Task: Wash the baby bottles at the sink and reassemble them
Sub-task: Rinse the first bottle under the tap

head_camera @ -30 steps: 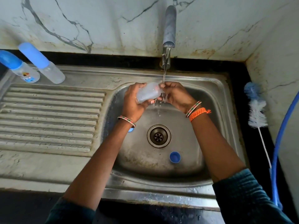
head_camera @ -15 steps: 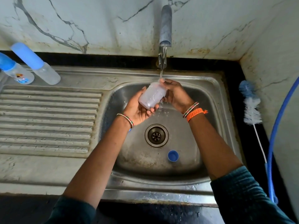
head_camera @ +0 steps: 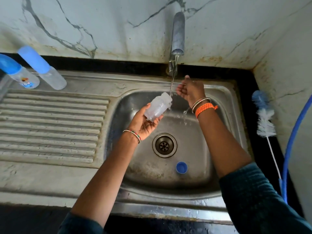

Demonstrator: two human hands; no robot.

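My left hand (head_camera: 143, 123) holds a clear, capless baby bottle (head_camera: 158, 107) by its base, tilted with its mouth up under the thin stream of water from the tap (head_camera: 177, 36). Just right of the stream hovers my right hand (head_camera: 190, 89), fingers relaxed and holding nothing, wet with water dripping off the wrist. A blue bottle cap (head_camera: 181, 167) lies on the sink basin (head_camera: 219, 149) floor, right of the drain (head_camera: 164, 145). Two capped baby bottles stand at the back left: one with a printed label (head_camera: 20, 75), one plain (head_camera: 43, 68).
A ribbed steel drainboard (head_camera: 50, 125) fills the left side. On the black counter right of the sink lies a blue and white bottle brush (head_camera: 264, 115). A blue hose (head_camera: 293, 146) runs down the right wall. Marbled wall tiles stand close behind the tap.
My right hand has let go of the bottle and moved up and right of the stream. The left hand has tipped the bottle more upright under the water.
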